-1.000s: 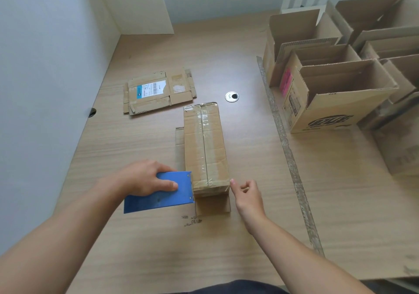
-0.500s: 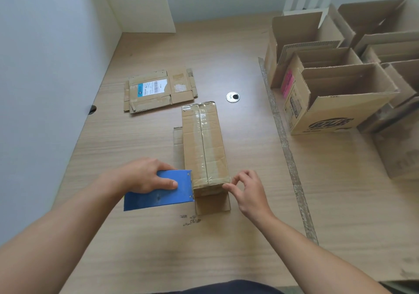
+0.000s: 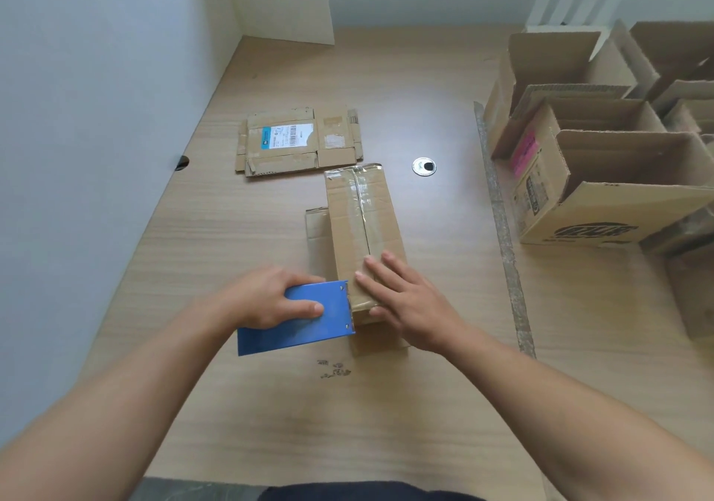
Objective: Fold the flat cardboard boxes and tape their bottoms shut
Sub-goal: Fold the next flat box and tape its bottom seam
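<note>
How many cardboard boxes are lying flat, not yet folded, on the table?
1. The flat box lies at the far left of the table, just beyond the taped box. A second one could be hidden beneath it; this view cannot settle that.

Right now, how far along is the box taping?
Done: folded open cardboard boxes stand at right. In hand: upturned brown cardboard box, seam taped; left hand holds the blue tape dispenser at its near end, right hand presses its top. Left: one flattened labelled cardboard box.
</note>
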`<state>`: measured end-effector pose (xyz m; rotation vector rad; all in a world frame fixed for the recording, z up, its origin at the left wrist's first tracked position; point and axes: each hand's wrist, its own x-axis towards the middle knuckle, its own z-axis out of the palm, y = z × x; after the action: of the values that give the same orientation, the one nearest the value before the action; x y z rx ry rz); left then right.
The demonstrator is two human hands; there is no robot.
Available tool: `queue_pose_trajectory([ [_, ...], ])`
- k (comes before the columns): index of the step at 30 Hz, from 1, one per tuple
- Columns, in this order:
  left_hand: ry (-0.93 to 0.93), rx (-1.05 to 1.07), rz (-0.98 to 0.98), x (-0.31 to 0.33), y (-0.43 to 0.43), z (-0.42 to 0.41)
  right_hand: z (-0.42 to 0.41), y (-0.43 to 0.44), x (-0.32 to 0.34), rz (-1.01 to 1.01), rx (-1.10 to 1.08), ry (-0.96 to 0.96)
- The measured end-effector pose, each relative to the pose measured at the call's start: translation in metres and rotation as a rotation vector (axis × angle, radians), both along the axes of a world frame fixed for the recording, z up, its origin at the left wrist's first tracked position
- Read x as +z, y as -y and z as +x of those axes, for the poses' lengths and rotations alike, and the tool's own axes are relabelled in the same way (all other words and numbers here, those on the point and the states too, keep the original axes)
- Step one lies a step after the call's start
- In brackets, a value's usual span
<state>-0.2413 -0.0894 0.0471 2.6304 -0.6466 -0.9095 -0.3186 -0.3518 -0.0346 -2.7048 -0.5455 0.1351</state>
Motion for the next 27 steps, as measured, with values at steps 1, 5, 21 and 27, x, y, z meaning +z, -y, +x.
queue_pose_trajectory([
  [1, -0.016, 0.012, -0.020, 0.000, -0.004, -0.001, -0.001, 0.001, 0.001, 0.004, -0.002, 0.036],
  [5, -0.024, 0.007, -0.038, 0.005, -0.021, -0.005, -0.003, 0.001, 0.002, 0.002, -0.002, 0.201],
  [21, 0.284, 0.026, 0.216, -0.015, -0.026, -0.005, 0.001, 0.000, -0.003, 0.015, -0.034, -0.024],
  [27, 0.494, 0.046, 0.246, -0.023, 0.005, -0.023, -0.002, -0.008, -0.002, 0.064, -0.111, -0.069],
])
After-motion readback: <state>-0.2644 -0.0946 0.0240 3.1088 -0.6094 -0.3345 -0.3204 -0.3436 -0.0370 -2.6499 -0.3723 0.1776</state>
